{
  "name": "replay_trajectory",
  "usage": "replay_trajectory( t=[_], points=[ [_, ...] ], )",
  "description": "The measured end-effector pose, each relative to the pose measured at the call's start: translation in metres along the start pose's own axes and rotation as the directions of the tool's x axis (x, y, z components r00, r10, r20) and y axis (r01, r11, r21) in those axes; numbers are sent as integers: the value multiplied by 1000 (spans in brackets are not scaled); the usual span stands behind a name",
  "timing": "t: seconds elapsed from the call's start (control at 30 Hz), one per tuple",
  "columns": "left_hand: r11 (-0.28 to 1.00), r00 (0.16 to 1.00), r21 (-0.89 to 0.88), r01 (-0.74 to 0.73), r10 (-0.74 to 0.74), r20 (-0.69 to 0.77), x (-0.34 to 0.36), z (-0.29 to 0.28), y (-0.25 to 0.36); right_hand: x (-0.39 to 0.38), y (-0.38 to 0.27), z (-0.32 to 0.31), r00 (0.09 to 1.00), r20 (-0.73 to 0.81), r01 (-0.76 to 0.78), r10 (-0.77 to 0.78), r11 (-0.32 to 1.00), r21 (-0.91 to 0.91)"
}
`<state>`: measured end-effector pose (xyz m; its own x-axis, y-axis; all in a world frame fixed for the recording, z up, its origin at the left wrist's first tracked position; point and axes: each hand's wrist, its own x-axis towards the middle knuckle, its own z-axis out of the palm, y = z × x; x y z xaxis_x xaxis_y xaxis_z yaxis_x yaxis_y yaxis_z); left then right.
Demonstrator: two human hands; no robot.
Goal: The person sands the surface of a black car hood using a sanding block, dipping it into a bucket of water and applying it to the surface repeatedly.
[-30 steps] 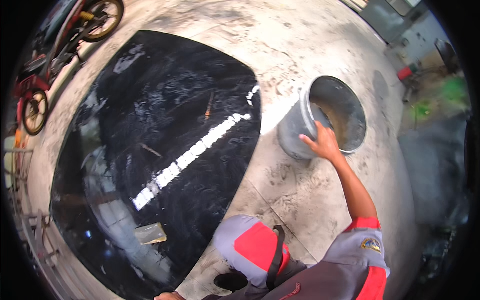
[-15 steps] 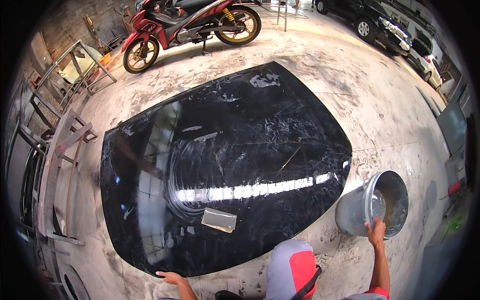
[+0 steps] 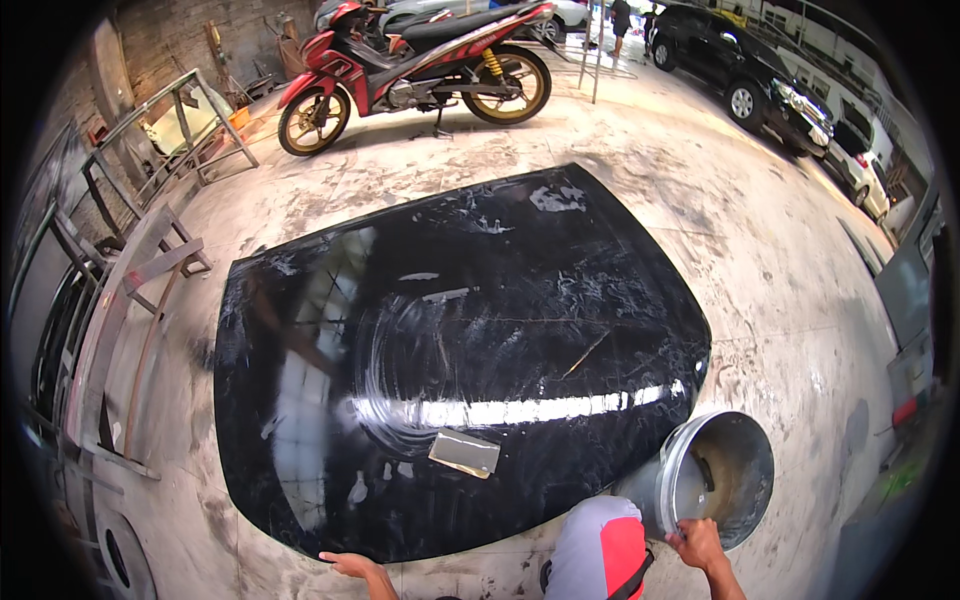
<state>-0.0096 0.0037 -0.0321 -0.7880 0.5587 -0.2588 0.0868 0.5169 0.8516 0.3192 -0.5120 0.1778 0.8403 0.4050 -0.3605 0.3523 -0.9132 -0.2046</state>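
Observation:
A glossy black car bonnet [image 3: 520, 360] lies on the concrete floor, smeared with whitish streaks. A small grey rectangular sheet or pad [image 3: 464, 452] rests on it near the front. My left hand [image 3: 350, 565] grips the bonnet's front edge, left of centre. My right hand [image 3: 697, 545] is closed on the rim of a grey bucket [image 3: 735, 440] at the bonnet's right front corner. The bucket leans on its side slightly, showing a dirty interior with a dark object inside. My grey and red trouser knee [image 3: 590, 550] is between my hands.
A red and black motorbike [image 3: 400, 85] stands behind the bonnet. Metal frames [image 3: 160, 250] and a tyre [image 3: 125, 555] line the left. A black SUV [image 3: 740, 80], a white car [image 3: 860, 175] and people [image 3: 620, 30] are at the back. Grey panels [image 3: 915, 280] stand far right.
My view has swung round and up to show the motorbike and cars upright. Since half a second ago, my right hand has moved the bucket down and left, closer to the bonnet.

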Motion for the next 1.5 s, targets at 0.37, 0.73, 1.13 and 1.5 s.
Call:
replay_trajectory(
  t=[0.37,0.73,1.13,1.5],
  points=[
    [998,1000,59,23,-23,8,-13,1,-2,-53,69,-3,973,86,230,-213,887,-401],
    [999,998,22,39,-40,45,16,-8,6,16,0,-83,992,46,-71,117,824,-563],
    [999,994,-37,36,-32,104,-7,3,-4,186,-323,53,784,-168,604,-598,797,-18],
    [994,988,-51,94,-87,130,-14,-10,21,183,-347,84,886,-127,463,-446,838,289]
  ],
)
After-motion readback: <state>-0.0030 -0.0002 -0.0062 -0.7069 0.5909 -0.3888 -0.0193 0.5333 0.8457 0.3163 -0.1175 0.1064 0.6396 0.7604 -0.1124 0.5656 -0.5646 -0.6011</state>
